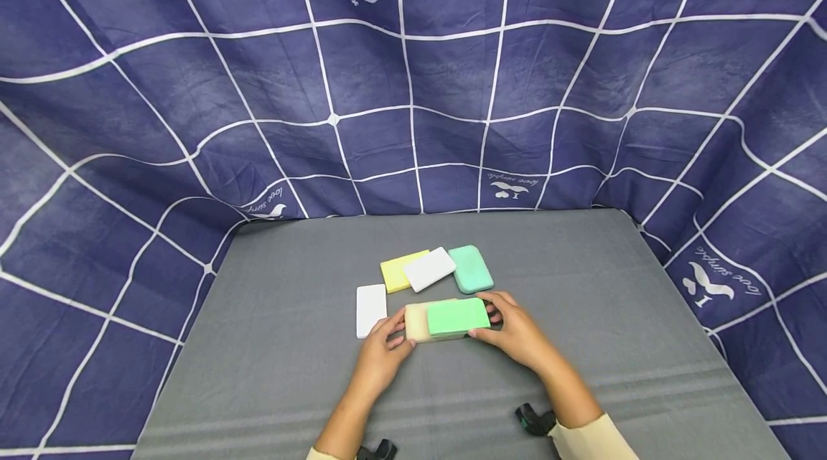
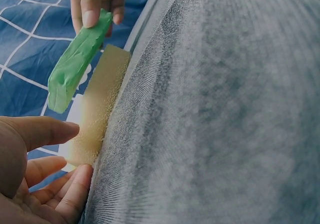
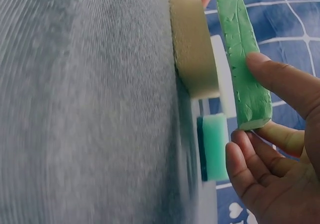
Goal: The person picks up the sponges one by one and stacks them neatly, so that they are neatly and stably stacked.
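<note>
In the head view my right hand (image 1: 517, 331) holds a bright green block (image 1: 459, 316) by its right end. Its thumb lies on the block's near, wrinkled side in the right wrist view, with the fingers around the end. The green block (image 2: 75, 66) is raised above a longer beige sponge (image 2: 102, 103), with a gap between them in the left wrist view. The sponge (image 1: 416, 324) lies flat on the table. At its left end rests my left hand (image 1: 381, 352), fingertips touching the end and thumb near the front corner, fingers loosely extended.
Just left of the sponge lies a white block (image 1: 371, 311). Behind it, a second white block (image 1: 429, 270) leans over a yellow block (image 1: 395, 273), beside a rounded teal block (image 1: 472, 270). Grey cloth covers the table (image 1: 291, 345); a blue checked curtain (image 1: 452, 72) surrounds it.
</note>
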Demonstrator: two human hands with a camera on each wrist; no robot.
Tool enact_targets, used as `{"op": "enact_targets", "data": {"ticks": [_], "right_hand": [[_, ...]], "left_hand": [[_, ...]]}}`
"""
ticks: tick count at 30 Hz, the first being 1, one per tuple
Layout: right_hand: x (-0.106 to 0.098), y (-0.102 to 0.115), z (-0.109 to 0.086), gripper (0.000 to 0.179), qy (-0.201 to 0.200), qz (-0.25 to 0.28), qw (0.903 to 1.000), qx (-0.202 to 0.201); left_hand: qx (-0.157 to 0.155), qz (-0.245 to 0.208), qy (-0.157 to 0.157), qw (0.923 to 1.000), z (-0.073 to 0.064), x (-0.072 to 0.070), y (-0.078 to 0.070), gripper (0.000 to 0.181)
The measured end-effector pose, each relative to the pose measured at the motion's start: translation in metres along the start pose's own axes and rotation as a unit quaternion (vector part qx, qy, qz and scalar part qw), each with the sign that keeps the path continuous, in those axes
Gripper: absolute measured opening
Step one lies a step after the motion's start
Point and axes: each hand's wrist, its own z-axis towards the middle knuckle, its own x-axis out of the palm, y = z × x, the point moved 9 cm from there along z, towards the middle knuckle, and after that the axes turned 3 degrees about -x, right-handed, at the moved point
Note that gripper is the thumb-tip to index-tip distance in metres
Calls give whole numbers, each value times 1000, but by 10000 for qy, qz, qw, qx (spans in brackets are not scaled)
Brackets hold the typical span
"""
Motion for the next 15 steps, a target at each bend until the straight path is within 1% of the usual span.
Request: {"op": "enact_targets", "data": {"ticks": [5,11,15], "right_hand": [[7,6,5,68,-41,-9,9999,-119],[19,8,9,69,88,38,10000,20],[24,13,11,68,52,103,9999,0]], "left_hand": [[38,38,-9,10000,0,0,-1,61],[12,19,32,10000,0,0,0,62],[36,6,50,10000,0,1,1,62]]}}
